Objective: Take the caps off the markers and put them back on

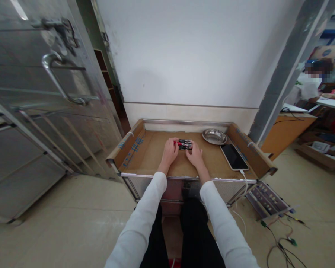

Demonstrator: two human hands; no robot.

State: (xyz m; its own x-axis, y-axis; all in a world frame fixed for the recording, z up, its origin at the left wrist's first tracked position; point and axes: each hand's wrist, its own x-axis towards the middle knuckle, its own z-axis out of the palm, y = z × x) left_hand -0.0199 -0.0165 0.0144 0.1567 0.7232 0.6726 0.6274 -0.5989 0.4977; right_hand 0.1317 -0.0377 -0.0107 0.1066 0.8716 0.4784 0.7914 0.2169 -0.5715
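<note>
Several pens (185, 144), black ones and a red one with silvery parts, lie side by side and crosswise in front of me, low over the cardboard-lined cart top (156, 163). My left hand (170, 153) is closed on their left ends, fingertips against the red pen. At the right ends, my right hand (195, 154) closes its fingers on the bundle. I cannot tell whether the pens rest on the cardboard or are slightly lifted. Fingers hide both ends of the bundle.
A round metal dish (214, 136) sits at the back right of the cart. Closer stands a phone (234, 157) with a white cable (244, 178) plugged in. An electrical box (269, 201) with loose wires is on the floor. A person (309, 83) is at the far right.
</note>
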